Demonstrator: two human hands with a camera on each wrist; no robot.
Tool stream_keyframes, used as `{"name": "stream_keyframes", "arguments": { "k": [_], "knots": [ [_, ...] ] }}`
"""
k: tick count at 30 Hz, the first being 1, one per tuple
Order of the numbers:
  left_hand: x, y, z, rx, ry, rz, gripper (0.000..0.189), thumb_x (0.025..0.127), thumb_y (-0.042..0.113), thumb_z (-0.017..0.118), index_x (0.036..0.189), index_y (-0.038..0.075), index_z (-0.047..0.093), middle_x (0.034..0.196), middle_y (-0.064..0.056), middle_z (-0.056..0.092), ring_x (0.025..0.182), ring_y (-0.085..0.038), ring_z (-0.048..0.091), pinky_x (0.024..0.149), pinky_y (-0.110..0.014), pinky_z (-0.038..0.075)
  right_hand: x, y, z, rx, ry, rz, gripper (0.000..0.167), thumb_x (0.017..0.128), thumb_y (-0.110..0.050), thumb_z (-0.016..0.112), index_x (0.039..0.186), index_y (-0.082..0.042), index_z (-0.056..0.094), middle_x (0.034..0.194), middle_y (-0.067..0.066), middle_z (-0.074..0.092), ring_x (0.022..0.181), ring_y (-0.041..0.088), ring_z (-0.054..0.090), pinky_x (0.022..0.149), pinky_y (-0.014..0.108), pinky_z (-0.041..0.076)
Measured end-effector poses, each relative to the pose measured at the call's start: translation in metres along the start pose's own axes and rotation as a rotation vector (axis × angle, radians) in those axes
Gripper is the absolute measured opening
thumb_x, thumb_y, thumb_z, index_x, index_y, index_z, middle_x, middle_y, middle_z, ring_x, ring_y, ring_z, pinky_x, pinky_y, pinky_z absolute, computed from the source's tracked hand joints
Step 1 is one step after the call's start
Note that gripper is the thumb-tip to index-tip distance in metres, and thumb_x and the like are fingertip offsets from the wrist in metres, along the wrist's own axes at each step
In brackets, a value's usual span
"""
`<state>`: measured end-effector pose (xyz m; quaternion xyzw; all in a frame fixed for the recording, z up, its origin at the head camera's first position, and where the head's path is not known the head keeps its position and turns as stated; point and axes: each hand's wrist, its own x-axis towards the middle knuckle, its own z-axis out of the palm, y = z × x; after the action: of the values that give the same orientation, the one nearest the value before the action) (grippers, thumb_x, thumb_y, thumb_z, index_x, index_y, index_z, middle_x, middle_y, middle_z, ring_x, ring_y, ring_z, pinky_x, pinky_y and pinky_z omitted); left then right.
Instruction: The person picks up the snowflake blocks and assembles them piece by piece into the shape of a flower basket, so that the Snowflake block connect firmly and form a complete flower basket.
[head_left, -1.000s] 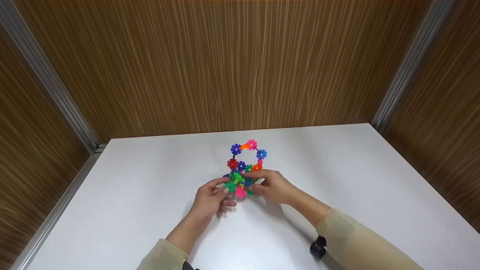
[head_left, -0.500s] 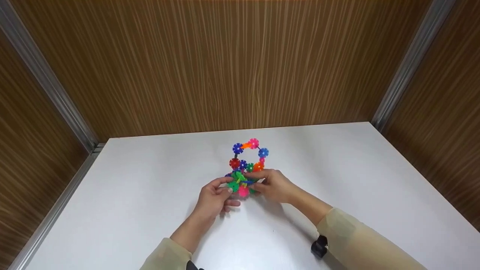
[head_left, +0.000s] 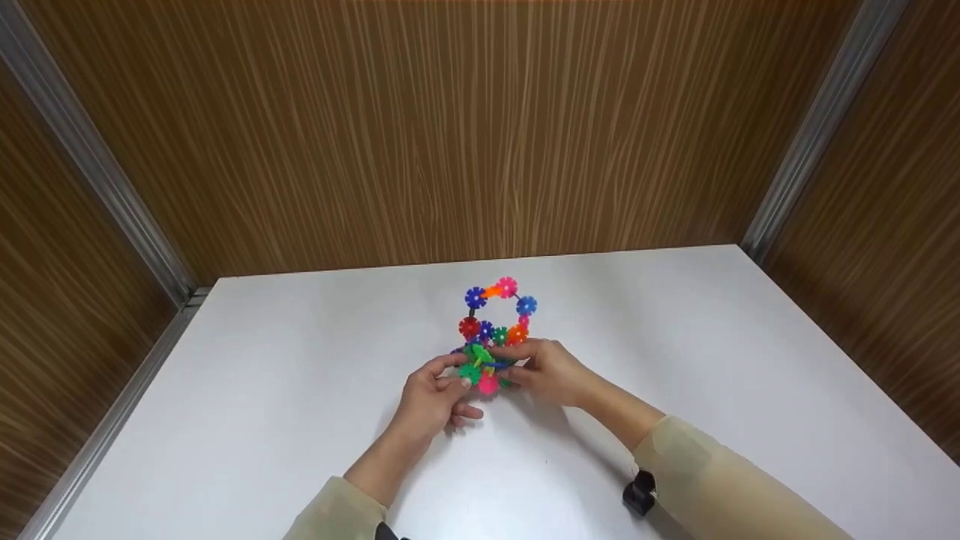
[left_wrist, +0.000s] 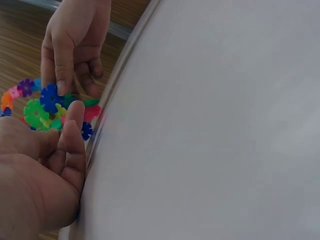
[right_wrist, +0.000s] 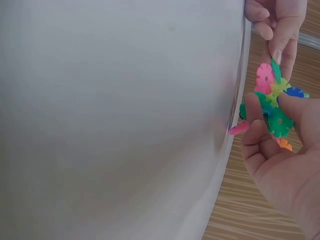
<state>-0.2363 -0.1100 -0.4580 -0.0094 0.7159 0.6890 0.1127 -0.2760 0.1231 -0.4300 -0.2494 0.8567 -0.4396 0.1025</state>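
Observation:
A model built of colourful notched snowflake discs (head_left: 508, 287) stands on the table, its upper part a ring of pink, orange, blue and red discs. Lower down it is a dense cluster with green, yellow, blue and pink pieces. My left hand (head_left: 427, 401) pinches a green disc (head_left: 470, 373) at the cluster's left side between thumb and index finger, the other fingers loosely spread. From the right, my right hand (head_left: 551, 373) grips the cluster with thumb and index finger; in the right wrist view a green disc (right_wrist: 280, 123) shows by its thumb. The hands partly hide the cluster's middle.
The white table (head_left: 300, 360) spreads around the model. A wood-patterned panel (head_left: 480, 135) rises behind it, with similar panels at both sides. A small black device (head_left: 640, 493) is attached at the right sleeve.
Model and hands have shifted slightly to the right in the head view over the last second. The left thumb and the green disc it pinches have moved a little; the right hand keeps its grip.

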Motion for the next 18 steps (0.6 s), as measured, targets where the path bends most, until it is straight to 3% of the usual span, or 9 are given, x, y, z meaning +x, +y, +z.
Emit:
{"name": "stream_keyframes", "arguments": {
  "k": [7, 12, 18],
  "knots": [
    [0.0, -0.001, -0.014, 0.09, -0.003, 0.005, 0.036, 0.106, 0.009, 0.065, 0.142, 0.011, 0.062, 0.096, -0.014, 0.079, 0.069, -0.025, 0.077, 0.054, -0.024, 0.055, 0.002, 0.002, 0.001, -0.023, -0.019, -0.022, 0.039, 0.103, -0.009, 0.071, 0.14, -0.02, 0.072, 0.127, 0.002, 0.072, 0.087, 0.022, 0.06, 0.072, 0.024, 0.055],
    [-0.001, -0.001, -0.023, 0.159, 0.021, -0.004, 0.037, 0.104, 0.005, 0.067, 0.14, 0.012, 0.066, 0.097, -0.012, 0.076, 0.067, -0.022, 0.075, 0.054, -0.024, 0.054, 0.004, 0.006, 0.002, -0.053, -0.02, -0.09, 0.033, 0.101, -0.002, 0.07, 0.131, -0.014, 0.077, 0.123, 0.007, 0.072, 0.091, 0.022, 0.062, 0.075, 0.024, 0.056],
    [-0.011, 0.005, -0.034, 0.243, 0.025, -0.006, 0.039, 0.102, 0.01, 0.072, 0.14, 0.016, 0.068, 0.101, -0.011, 0.075, 0.068, -0.024, 0.073, 0.054, -0.024, 0.052, 0.0, 0.011, -0.006, -0.078, -0.04, -0.073, 0.036, 0.099, -0.004, 0.074, 0.133, -0.016, 0.076, 0.123, 0.004, 0.073, 0.101, 0.021, 0.066, 0.081, 0.026, 0.059]
  ]
}}
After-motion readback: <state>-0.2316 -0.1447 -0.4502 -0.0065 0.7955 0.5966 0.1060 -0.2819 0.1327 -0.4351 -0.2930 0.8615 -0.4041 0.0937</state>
